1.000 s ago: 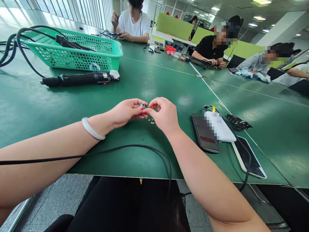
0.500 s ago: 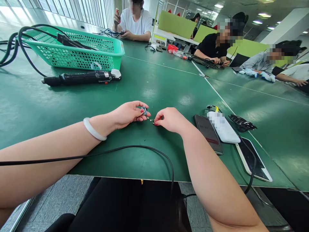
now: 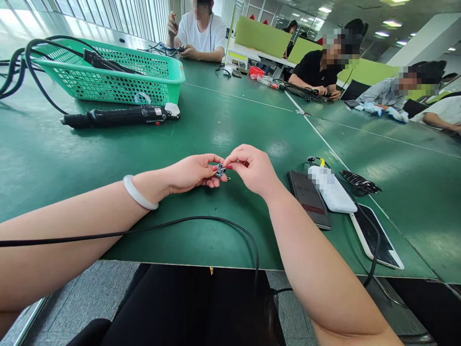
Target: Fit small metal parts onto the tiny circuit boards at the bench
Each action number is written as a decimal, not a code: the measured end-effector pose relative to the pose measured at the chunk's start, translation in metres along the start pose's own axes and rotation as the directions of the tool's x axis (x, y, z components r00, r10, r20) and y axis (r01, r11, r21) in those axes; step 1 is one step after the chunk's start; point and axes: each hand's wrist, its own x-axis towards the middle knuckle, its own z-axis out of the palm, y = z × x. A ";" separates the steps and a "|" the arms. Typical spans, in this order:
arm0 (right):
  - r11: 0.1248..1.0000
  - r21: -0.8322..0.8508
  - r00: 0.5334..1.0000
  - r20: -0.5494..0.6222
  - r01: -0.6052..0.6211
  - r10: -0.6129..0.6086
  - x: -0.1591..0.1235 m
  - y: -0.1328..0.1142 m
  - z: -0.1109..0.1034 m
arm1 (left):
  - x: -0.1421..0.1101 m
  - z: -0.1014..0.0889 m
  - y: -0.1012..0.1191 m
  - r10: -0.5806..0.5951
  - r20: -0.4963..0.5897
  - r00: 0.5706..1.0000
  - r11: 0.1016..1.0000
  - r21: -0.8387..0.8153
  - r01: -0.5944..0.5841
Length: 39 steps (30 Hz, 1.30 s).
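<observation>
My left hand pinches a small dark grey and silver part, like a little circuit board or connector, between thumb and fingers. My right hand meets it from the right, its thumb and forefinger closed at the part's edge. Whatever is between those right fingertips is too small to name. A tiny metal piece shows on the green table just below the fingertips. A white bangle circles my left wrist.
A black electric screwdriver lies before a green basket holding cables. A black cable crosses the table near me. On the right are a dark phone, a white power bank and a white phone. Several people sit beyond.
My right hand has lifted from the table and moved up and left to the small part in my left hand. The left hand has turned the part slightly.
</observation>
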 end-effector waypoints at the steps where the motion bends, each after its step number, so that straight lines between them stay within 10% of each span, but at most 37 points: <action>1: 1.000 0.011 1.000 0.004 -0.006 0.006 0.000 0.001 0.001 | 0.000 0.000 0.000 -0.005 0.013 1.000 1.000 -0.007 0.005; 24: 0.998 -0.045 0.998 -0.039 0.045 -0.047 -0.003 -0.009 0.001 | -0.001 -0.003 0.003 -0.100 0.044 0.994 0.945 -0.310 0.108; 39: 0.999 -0.042 1.000 -0.002 0.002 -0.002 -0.002 -0.008 0.004 | 0.000 -0.005 -0.002 -0.098 0.126 0.987 0.971 -0.205 0.122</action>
